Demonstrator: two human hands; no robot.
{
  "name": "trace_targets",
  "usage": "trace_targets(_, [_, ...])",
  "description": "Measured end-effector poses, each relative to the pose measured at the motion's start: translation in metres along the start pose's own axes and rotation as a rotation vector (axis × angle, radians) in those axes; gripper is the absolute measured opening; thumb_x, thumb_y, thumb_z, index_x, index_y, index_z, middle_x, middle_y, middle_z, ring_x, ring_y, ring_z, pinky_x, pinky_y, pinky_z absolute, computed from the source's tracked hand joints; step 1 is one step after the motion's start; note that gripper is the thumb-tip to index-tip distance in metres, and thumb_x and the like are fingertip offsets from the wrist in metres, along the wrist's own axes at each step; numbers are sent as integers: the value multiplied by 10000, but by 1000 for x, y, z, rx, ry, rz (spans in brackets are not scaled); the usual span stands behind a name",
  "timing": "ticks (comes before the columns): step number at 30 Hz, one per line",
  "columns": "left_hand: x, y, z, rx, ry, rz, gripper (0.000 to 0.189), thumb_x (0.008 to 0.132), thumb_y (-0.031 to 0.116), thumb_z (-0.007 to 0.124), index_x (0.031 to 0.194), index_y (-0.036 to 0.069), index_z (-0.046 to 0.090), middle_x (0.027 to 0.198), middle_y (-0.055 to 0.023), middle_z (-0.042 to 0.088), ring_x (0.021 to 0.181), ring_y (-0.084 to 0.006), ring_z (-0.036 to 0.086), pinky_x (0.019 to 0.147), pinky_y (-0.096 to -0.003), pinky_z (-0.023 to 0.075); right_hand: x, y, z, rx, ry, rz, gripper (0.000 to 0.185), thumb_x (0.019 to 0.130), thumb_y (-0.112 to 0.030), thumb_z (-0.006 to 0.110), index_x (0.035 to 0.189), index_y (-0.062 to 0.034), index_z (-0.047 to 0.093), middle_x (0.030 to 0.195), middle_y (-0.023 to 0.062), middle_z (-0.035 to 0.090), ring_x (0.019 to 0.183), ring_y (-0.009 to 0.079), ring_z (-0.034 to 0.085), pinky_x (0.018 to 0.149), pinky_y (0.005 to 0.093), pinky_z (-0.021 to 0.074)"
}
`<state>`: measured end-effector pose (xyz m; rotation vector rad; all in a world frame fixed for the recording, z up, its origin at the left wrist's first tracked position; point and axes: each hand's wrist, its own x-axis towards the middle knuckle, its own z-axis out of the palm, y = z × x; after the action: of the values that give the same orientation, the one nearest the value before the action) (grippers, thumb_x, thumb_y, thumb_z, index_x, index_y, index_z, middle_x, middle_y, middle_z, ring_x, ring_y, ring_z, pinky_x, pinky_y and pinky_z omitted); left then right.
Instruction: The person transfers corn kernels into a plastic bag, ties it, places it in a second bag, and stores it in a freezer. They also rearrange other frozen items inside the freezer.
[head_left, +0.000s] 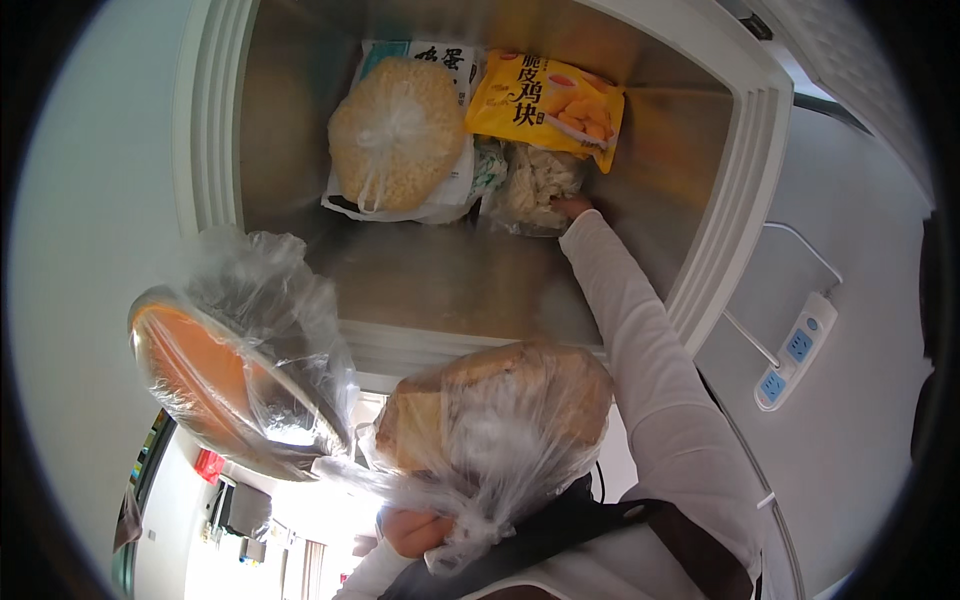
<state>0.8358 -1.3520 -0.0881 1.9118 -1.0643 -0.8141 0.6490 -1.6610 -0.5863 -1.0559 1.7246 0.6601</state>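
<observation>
My left hand (416, 529) grips the gathered neck of a clear plastic bag (487, 457) at the front of the chest freezer. Brown and yellowish food, perhaps bread, fills that bag. To its left, a round metal bowl (217, 375) with an orange look sits tilted inside clear plastic, whose end runs towards my left hand. Down inside the freezer, my right hand (574, 206) touches the right side of a clear bag of pale, lumpy food (544, 184). Its fingers are partly hidden, so whether they grip the bag cannot be told.
A yellow bag of frozen chicken pieces (551, 105) lies behind the pale food. Left of it, a round bag of yellowish crumbs (397, 135) rests on a white printed package (461, 184). The freezer rim (709, 247) surrounds them. A power strip (796, 351) is at right.
</observation>
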Motion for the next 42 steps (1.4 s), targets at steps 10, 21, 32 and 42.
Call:
trace_targets(10, [-1,3,4,-1,-16,-35,200,571,41,649,765,13,612,688,-109,560,635,-290,558,566,-363,439,13,12,17,344,-279,-135,546,781,-218,685,1270,-138,454,1187,60,543,1013,206,541,842,362,439])
trace_targets(21, [21,-2,12,-24,6,-19,176,585,43,648,755,14,612,672,-111,546,621,-293,544,549,-357,425,-62,-12,8,53,13,-303,254,849,-142,589,1075,-34,551,870,53,608,732,195,588,665,339,491])
trace_targets(32, [17,5,22,-11,192,95,200,581,-46,534,758,23,598,663,-129,534,596,-322,504,528,-368,396,-335,-23,-104,884,-336,-737,114,881,-136,577,944,-45,604,908,-5,600,843,107,562,757,271,444])
trace_targets(42, [14,-1,27,28,189,184,243,601,-40,503,820,0,603,731,-167,567,649,-356,524,565,-382,413,-439,-18,-153,1293,-448,-1221,324,900,-164,547,1206,-62,524,1228,80,549,1155,231,507,996,403,382])
